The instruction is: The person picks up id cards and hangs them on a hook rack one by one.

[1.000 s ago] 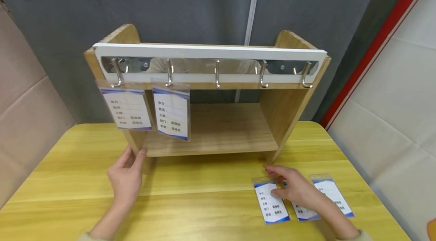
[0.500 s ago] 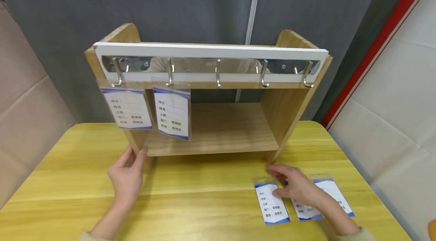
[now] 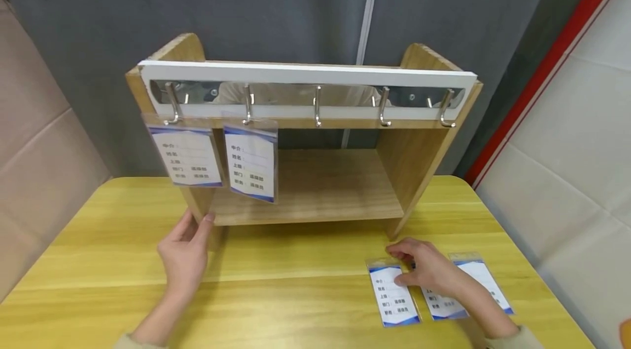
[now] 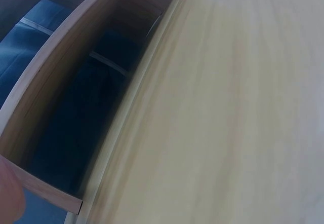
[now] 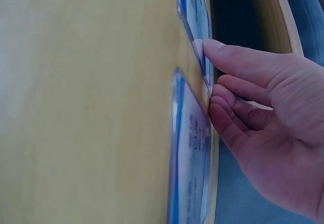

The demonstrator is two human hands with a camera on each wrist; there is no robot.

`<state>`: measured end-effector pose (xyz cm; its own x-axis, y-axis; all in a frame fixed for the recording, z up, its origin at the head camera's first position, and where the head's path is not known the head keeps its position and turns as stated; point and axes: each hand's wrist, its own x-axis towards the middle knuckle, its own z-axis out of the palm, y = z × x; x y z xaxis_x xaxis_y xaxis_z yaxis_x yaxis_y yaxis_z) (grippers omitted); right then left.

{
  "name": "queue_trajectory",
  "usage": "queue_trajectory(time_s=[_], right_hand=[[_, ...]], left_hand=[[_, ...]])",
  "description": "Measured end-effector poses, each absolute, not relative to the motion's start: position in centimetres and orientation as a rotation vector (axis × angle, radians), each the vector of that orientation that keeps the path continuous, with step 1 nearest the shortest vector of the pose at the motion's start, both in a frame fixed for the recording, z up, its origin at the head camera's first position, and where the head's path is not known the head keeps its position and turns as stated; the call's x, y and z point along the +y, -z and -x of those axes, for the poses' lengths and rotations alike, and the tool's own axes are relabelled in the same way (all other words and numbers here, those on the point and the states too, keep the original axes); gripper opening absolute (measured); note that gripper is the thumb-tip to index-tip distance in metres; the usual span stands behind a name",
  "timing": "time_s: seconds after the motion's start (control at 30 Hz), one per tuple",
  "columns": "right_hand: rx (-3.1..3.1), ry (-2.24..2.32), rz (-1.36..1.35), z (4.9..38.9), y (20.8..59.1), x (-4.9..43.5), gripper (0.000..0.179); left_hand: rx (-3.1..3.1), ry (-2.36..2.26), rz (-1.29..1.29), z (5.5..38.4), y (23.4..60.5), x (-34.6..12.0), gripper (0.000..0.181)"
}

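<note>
My left hand (image 3: pixel 183 256) grips the lower left side of a small wooden shelf (image 3: pixel 315 187), thumb at the front. In the left wrist view only a fingertip (image 4: pixel 9 198) shows, by the shelf's edge. On the table to the right lies a badge holder (image 3: pixel 395 297) in clear plastic, with a white and blue card inside. My right hand (image 3: pixel 429 269) is over its upper right side. In the right wrist view the thumb (image 5: pixel 223 51) touches this badge holder, while the other fingers are loosely bent close to the tabletop. A second badge holder (image 3: pixel 443 308) is partly hidden under the hand.
A third badge holder (image 3: pixel 485 286) lies farther right. Two more hang at the shelf's left, one badge (image 3: pixel 187 157) at the end hook and another badge (image 3: pixel 250 165) beside it. Several metal hooks line the white rail (image 3: pixel 296 72). Grey curtain (image 3: pixel 276 4) stands behind.
The right fingertips have drawn back slightly from the shelf's right foot toward the near badge holder. The left hand keeps its grip on the shelf.
</note>
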<state>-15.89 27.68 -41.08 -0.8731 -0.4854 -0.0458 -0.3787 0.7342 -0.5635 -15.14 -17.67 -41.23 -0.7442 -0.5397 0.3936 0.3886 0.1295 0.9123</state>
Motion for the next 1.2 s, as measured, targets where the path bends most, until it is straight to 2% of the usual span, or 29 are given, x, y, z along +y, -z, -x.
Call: queue_trajectory(time_s=[0.47,0.97,1.2], right_hand=[[2.718,0.741,0.693,16.1,40.4,27.0,0.046],[2.674,0.719,0.566,16.5,40.2,26.8,0.055],[2.664,0.732,0.604,16.8,40.3,26.8,0.044]], left_hand=[[-1.707,1.712,-0.160,15.1,41.4,-17.7,0.037],[-1.723,1.695,-0.144,15.3,41.6,-17.7,0.036],[-1.724,1.698,-0.170,15.2,41.3,-17.7,0.037]])
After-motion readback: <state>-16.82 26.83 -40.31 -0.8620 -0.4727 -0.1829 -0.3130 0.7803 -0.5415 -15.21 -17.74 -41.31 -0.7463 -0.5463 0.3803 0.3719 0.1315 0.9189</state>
